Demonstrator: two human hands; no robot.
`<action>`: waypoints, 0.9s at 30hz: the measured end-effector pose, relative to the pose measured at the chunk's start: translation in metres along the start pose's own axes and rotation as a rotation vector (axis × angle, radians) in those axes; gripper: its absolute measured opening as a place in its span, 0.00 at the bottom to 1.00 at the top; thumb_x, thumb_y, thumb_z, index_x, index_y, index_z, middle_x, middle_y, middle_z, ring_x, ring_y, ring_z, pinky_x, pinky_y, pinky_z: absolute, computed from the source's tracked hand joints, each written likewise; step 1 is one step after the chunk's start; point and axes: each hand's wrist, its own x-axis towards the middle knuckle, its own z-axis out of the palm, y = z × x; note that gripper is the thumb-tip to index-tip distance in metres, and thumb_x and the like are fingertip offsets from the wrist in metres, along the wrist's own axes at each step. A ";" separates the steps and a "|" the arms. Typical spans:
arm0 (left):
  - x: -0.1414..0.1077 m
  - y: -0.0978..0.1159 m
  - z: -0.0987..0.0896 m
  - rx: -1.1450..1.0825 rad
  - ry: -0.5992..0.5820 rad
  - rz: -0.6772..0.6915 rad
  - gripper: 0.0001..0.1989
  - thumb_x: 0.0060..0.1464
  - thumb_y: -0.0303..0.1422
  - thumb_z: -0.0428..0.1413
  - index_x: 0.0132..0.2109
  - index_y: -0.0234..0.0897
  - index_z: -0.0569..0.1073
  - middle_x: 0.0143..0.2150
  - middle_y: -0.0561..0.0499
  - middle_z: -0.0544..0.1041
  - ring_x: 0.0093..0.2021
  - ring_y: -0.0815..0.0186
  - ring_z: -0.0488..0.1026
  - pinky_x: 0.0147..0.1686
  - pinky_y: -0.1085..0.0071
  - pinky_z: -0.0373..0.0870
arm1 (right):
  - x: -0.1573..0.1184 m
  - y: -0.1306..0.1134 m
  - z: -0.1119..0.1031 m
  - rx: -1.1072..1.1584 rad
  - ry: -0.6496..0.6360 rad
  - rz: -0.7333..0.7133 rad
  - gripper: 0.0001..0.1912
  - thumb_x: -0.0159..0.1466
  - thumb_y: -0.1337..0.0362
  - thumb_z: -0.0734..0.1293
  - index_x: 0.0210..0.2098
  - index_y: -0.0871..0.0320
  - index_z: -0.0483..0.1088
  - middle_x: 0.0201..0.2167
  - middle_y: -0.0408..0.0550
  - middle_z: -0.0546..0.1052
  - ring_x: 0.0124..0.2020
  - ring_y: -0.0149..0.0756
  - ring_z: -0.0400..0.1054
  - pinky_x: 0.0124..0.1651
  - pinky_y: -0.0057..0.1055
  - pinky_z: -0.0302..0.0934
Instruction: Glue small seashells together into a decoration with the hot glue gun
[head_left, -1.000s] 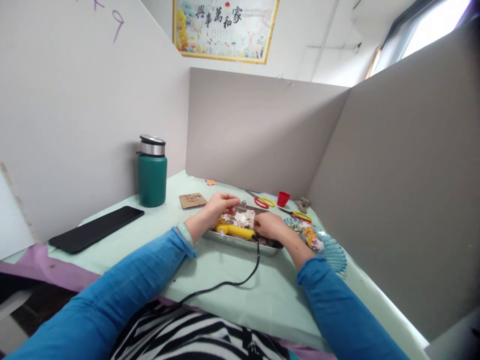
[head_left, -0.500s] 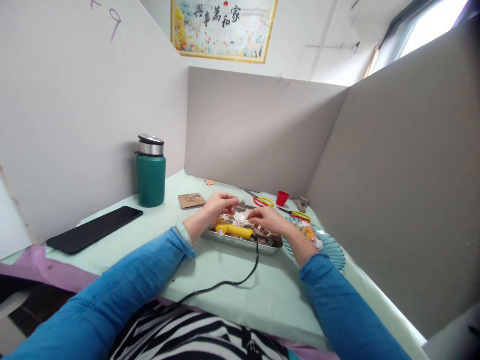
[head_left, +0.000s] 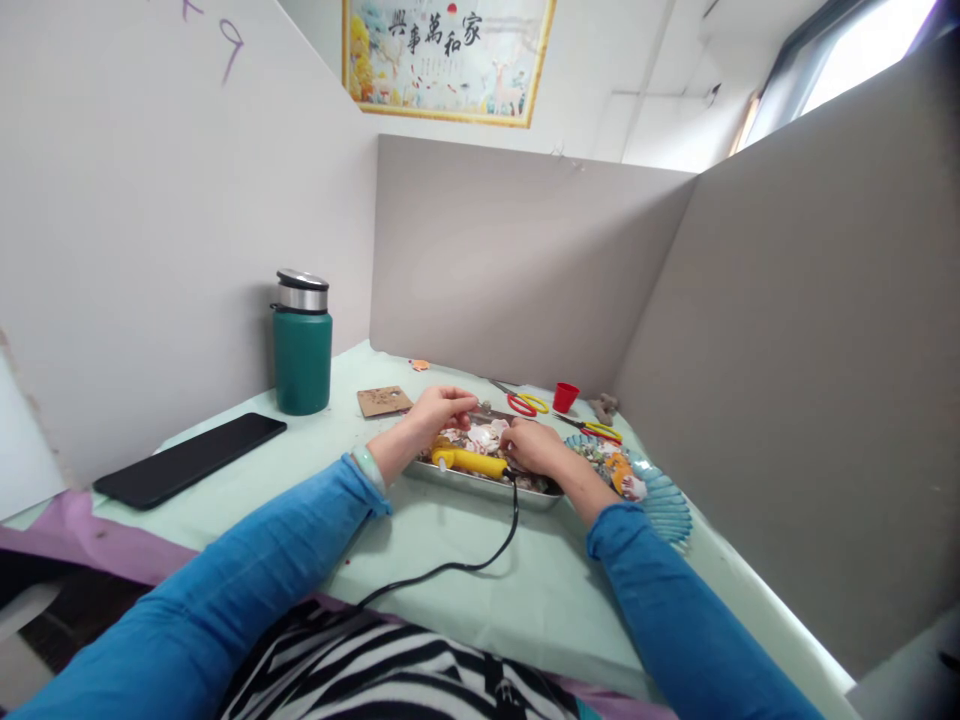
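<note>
A shallow metal tray [head_left: 480, 487] in front of me is filled with small white and brown pieces [head_left: 486, 437]. Across its near side lies a yellow glue gun [head_left: 471, 462] with a black cord [head_left: 450, 567]. My left hand [head_left: 444, 408] hovers over the tray's far left part, thumb and forefinger pinched together; what they hold, if anything, is too small to make out. Over the right half, my right hand [head_left: 534, 446] reaches down among the pieces with curled fingers. Its fingertips are partly hidden, and I cannot see what they grip.
Right of the tray sits a blue ribbed plate [head_left: 667, 505] with small colourful pieces. Behind stand red-and-yellow scissors [head_left: 527, 403], a second pair [head_left: 600, 432] and a red cup [head_left: 566, 397]. Leftward are a cardboard piece [head_left: 383, 402], a green bottle [head_left: 302, 360] and a black phone [head_left: 191, 460]. Grey partitions enclose the table.
My right hand has moved slightly left and lower into the tray, its fingers more curled. My left hand has stayed in place.
</note>
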 end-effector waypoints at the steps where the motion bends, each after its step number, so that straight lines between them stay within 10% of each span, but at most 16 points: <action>1: 0.000 0.000 0.000 -0.002 0.001 -0.002 0.11 0.41 0.33 0.63 0.32 0.29 0.73 0.21 0.51 0.71 0.20 0.73 0.67 0.25 0.73 0.64 | 0.000 0.001 0.001 0.004 0.003 -0.004 0.10 0.57 0.65 0.63 0.36 0.54 0.75 0.40 0.52 0.74 0.38 0.38 0.68 0.35 0.27 0.57; 11: 0.004 -0.005 -0.002 -0.035 0.027 -0.017 0.12 0.39 0.32 0.64 0.31 0.29 0.73 0.25 0.51 0.73 0.20 0.74 0.66 0.26 0.73 0.66 | 0.004 0.007 0.002 0.223 0.044 0.023 0.11 0.61 0.69 0.58 0.40 0.60 0.68 0.36 0.50 0.76 0.35 0.32 0.69 0.35 0.24 0.59; 18: 0.005 -0.007 -0.004 -0.012 0.015 0.009 0.11 0.40 0.32 0.63 0.32 0.29 0.73 0.24 0.50 0.73 0.21 0.74 0.67 0.25 0.74 0.66 | 0.000 0.004 -0.012 0.916 0.270 0.053 0.09 0.60 0.66 0.58 0.40 0.60 0.63 0.31 0.47 0.75 0.22 0.27 0.65 0.22 0.22 0.57; 27: 0.012 -0.013 -0.003 0.155 0.064 0.082 0.11 0.43 0.33 0.61 0.33 0.31 0.73 0.22 0.51 0.73 0.20 0.72 0.69 0.24 0.74 0.67 | -0.012 -0.027 -0.028 0.717 0.580 -0.051 0.11 0.62 0.62 0.58 0.41 0.59 0.66 0.36 0.50 0.75 0.31 0.32 0.69 0.37 0.28 0.62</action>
